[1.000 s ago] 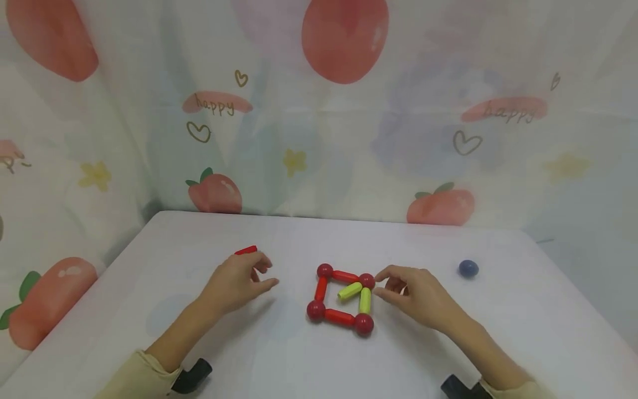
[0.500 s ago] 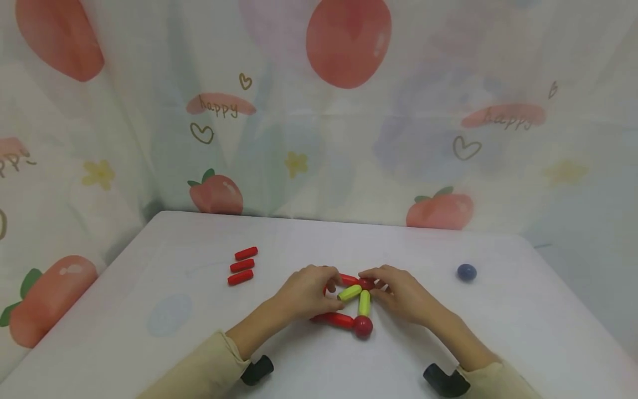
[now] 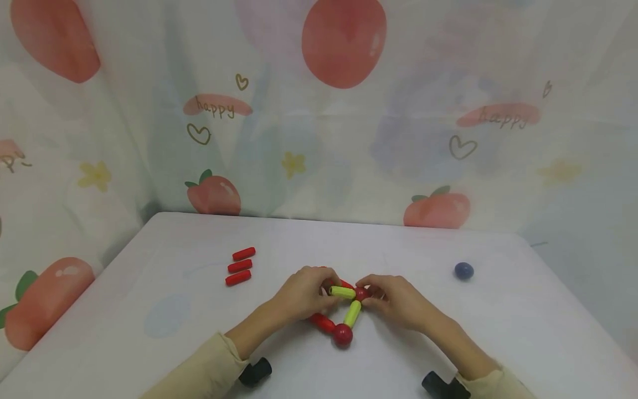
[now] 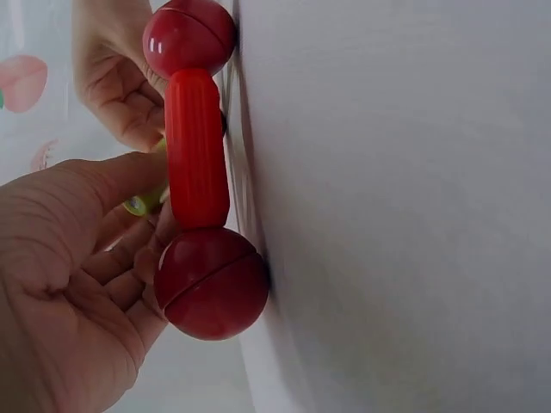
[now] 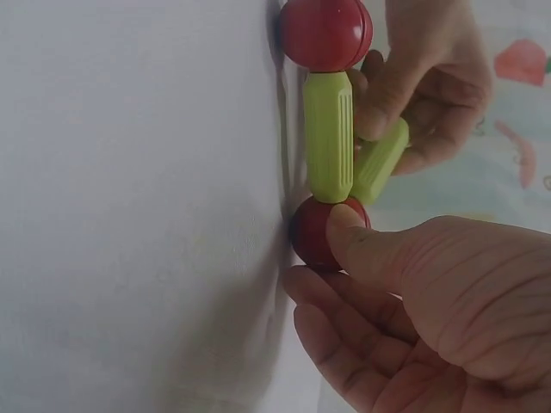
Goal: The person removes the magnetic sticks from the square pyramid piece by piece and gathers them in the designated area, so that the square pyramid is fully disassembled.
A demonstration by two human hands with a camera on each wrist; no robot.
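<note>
Rod-and-ball frame (image 3: pixel 343 310), mid-worktop (image 3: pixel 448 343), has collapsed from a square as both hands closed in; left hand (image 3: pixel 304 293) pinches a green rod (image 3: pixel 342 291), right hand (image 3: pixel 394 299) at 3 o'clock pinches a red ball (image 3: pixel 361 293).

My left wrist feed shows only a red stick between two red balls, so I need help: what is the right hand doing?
Observer: The right hand pinches a red ball at the end of a green stick.
Operator: And the left hand?
Observer: The left hand holds a second green stick that meets that ball.
Operator: Any spare parts?
Observer: Three loose red sticks lie to the left; a blue ball lies apart on the right.
</note>
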